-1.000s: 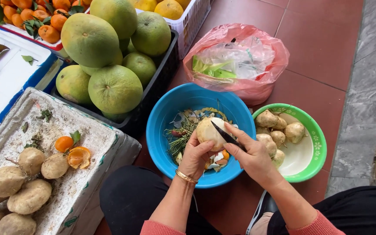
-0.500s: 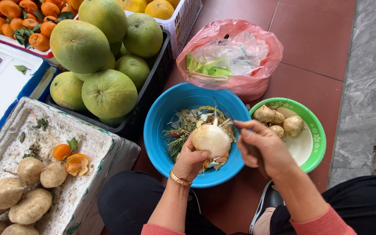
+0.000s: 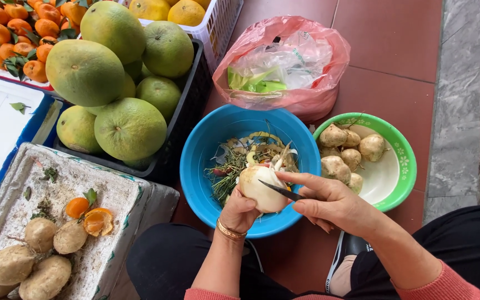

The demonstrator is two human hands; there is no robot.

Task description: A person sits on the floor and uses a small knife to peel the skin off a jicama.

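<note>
— Both hands first: what are they doing?

— Left hand point(image 3: 239, 206) cups a pale, half-peeled round root point(image 3: 260, 188) from below, fingers wrapped around it. Right hand point(image 3: 329, 203) is closed on a small dark-bladed knife point(image 3: 280, 191), whose blade lies against the root's right side. All of it sits above the near half of the blue bowl point(image 3: 201, 150).

— What's in that bowl?

— Scraps: curls of pale peel, green stalks, a few orange bits, heaped toward the middle.

— And the green one?

— The green bowl point(image 3: 404, 169) stands on the red tile floor just beside the blue one, on its right. It holds unpeeled brown roots point(image 3: 351, 153), bunched in its far-left part; the white inside is bare near the right rim.

— Behind them?

— A pink plastic bag point(image 3: 312, 103) touching the blue bowl's far rim, with clear plastic and something green inside.

— To the left?

— A black crate point(image 3: 187, 111) piled with big green pomelos point(image 3: 129, 128). Past it, a white basket point(image 3: 218, 22) with yellow fruit, and small oranges point(image 3: 18, 39) at the top-left corner of the view.

— Nearest the person?

— A white foam box point(image 3: 112, 189), lid up, bottom left — more brown roots point(image 3: 34, 261) on its near-left corner, plus a small orange point(image 3: 76, 207) and a peeled-open one point(image 3: 99, 220) near its middle.
</note>
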